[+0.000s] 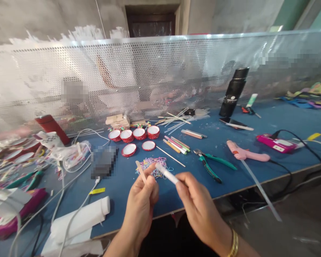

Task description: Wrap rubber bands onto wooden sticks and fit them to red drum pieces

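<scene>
Blue table (256, 121) backed by a perforated metal screen (160, 71). Red-rimmed round lids (133, 137), green-handled pliers (212, 162), pink glue gun (246, 153), black bottle (234, 92), tangled pastel bands (156, 166), possibly rubber, and white cables (75, 200) at left.

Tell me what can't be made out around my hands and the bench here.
- Head view: flat dark thing on the blue bench, blurred out.
- Thin wooden stick: lower end hidden in the left hand.
- White glue stick: rear hidden by right hand.
- Pink case: cut off by left edge.
</scene>
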Tool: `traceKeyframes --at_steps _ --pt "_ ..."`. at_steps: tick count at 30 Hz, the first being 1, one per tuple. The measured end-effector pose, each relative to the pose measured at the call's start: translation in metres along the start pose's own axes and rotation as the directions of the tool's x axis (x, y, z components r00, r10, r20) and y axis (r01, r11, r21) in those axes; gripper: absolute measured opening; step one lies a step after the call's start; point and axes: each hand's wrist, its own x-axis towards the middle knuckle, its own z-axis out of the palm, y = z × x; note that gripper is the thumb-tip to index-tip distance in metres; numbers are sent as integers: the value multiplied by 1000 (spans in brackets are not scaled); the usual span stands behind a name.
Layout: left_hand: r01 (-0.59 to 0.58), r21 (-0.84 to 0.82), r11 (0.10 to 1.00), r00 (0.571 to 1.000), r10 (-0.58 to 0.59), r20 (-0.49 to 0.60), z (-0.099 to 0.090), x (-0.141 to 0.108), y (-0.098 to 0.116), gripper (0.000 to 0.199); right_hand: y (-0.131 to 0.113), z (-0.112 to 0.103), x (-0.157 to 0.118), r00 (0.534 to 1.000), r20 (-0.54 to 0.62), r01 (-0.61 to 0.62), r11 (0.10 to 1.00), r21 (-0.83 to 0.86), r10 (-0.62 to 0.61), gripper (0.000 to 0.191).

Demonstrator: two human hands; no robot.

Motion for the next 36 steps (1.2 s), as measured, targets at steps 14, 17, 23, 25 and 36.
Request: traceKeyframes --at_steps 14,17,23,25,36 --pt "75 -159 984 996 -67 57 -3 10 -6 37 57 20 141 957 162 -37 657 -753 239 24" --pt "87 -206 975 996 -79 47 -8 12 -7 32 60 16 145 959 149 -38 633 -774 240 31" --pt "118 -202 972 993 -112 40 -9 13 -7 29 95 -37 160 947 66 -129 558 -820 315 24" --pt "125 -194 973 992 -119 46 -9 13 -7 29 111 -53 170 934 22 -179 519 -836 358 26" --pt "134 -167 977 991 -133 21 -13 12 -10 28 160 -66 218 890 52 -163 422 -892 454 31"
